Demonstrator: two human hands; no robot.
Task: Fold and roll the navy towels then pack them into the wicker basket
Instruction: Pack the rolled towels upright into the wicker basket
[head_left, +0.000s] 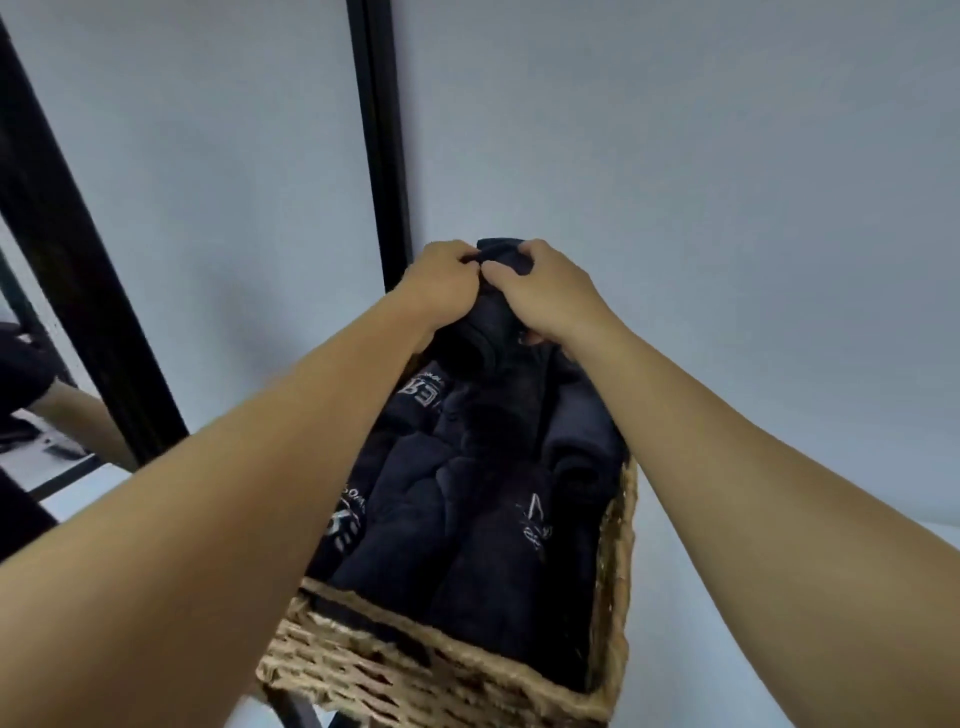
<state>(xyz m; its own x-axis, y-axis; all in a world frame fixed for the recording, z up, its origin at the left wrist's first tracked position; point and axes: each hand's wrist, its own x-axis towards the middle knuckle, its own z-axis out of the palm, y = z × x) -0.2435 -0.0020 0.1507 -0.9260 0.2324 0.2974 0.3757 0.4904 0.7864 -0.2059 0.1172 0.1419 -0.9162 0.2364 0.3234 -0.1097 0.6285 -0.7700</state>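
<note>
A wicker basket (405, 670) stands in front of me, filled with several rolled navy towels (467, 519) that carry pale printed lettering. At the basket's far end one navy towel (501, 254) sticks up above the others. My left hand (441, 278) and my right hand (545, 291) meet over it, each with fingers curled and pinching its top edge. Both forearms reach over the basket and hide part of its rim and the towels below.
A pale wall rises right behind the basket. A black vertical post (379, 145) stands against it at the far end. A mirror with a black frame (67, 249) leans at the left. The basket sits on a white surface (779, 623).
</note>
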